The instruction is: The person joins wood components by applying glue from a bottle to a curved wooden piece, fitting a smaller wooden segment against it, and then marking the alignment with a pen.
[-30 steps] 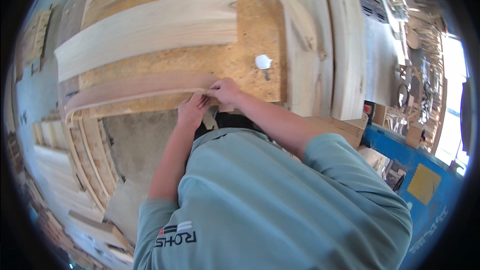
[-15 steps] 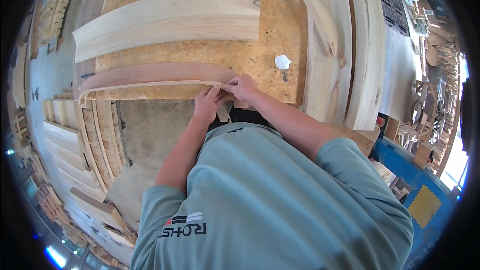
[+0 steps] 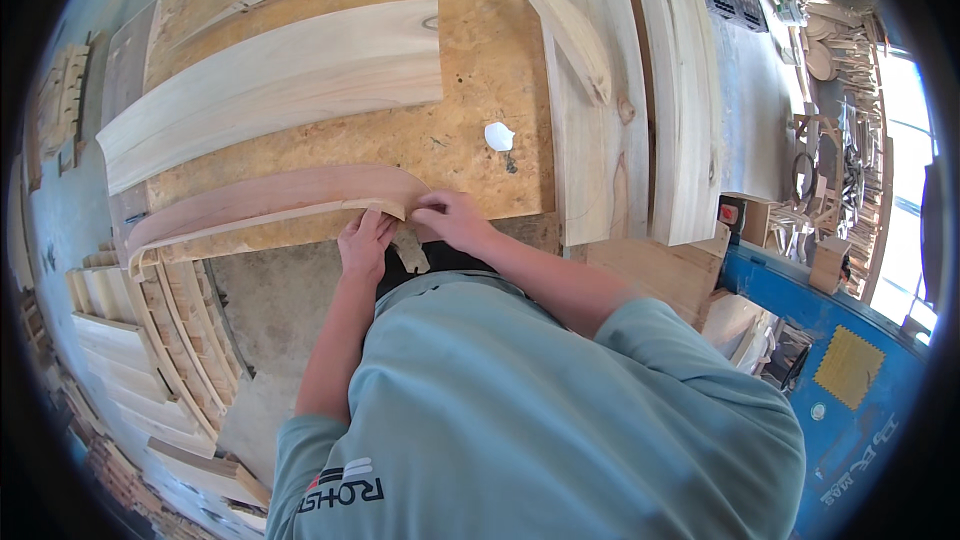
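Head view, going left to right: what lies before you?

Across the near left of the yellowish-brown wooden bench top (image 3: pixel 480 50) runs a long, curved pinkish-brown wooden piece (image 3: pixel 280 196), its left end bending toward me. Beyond it, on the far side, lies a wide pale wooden board (image 3: pixel 290 80).

How would the curved piece handle?

It looks slim for its length, so I judge it light, fairly stiff and dry rather than slippery. Its thin pale near edge (image 3: pixel 396 209) seems the fragile part and might splinter if forced. I'd support the middle with one hand and take the right end with the other.

Where are your hands?

Both are by that right end. My left hand (image 3: pixel 365 242) has thumb and fingers drawn close together at the pale edge; whether they grip it, I cannot tell. Next along, my right hand (image 3: pixel 452 220) has its fingers curled just beside the tip; I can't tell if they touch it.

Anything farther right?

A small white object (image 3: pixel 498 137) on the bench, then a curved pale wooden offcut (image 3: pixel 575 45) lying on thick pale planks (image 3: pixel 590 170).
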The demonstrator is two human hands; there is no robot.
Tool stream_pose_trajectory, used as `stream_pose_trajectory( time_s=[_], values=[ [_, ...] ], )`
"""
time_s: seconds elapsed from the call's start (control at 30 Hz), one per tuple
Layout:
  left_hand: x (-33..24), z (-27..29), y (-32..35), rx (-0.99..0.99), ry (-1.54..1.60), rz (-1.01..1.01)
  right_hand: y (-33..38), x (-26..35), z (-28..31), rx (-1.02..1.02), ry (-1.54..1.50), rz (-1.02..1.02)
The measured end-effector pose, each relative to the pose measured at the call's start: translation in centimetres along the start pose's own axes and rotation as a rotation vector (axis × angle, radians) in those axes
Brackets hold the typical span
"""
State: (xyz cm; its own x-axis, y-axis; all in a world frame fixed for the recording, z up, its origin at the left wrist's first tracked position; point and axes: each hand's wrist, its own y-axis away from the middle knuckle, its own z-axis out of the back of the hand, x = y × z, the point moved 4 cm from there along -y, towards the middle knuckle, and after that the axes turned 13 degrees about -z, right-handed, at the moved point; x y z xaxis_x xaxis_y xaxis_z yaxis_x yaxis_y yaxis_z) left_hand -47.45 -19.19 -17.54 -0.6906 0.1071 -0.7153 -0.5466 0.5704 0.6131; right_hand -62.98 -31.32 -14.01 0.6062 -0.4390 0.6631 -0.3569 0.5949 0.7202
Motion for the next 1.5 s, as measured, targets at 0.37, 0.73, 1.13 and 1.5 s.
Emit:
stream_pose_trajectory(
  time_s=[0.37,0.73,1.13,1.5],
  values=[
    [-0.2,0.0,-0.1,0.012,-0.044,0.011,-4.8,-1.0,11.7,-0.658,-0.045,0.316],
    [-0.6,-0.8,0.7,-0.006,0.03,0.001,-4.1,7.3,5.1,0.183,0.497,0.333],
    [-0.8,-1.2,0.9,-0.037,0.019,-0.001,-6.8,10.2,-1.0,0.497,0.807,0.456],
    [0.0,-0.5,0.6,0.016,0.019,0.012,-7.6,12.2,-4.3,0.516,0.955,0.487]
  ],
)
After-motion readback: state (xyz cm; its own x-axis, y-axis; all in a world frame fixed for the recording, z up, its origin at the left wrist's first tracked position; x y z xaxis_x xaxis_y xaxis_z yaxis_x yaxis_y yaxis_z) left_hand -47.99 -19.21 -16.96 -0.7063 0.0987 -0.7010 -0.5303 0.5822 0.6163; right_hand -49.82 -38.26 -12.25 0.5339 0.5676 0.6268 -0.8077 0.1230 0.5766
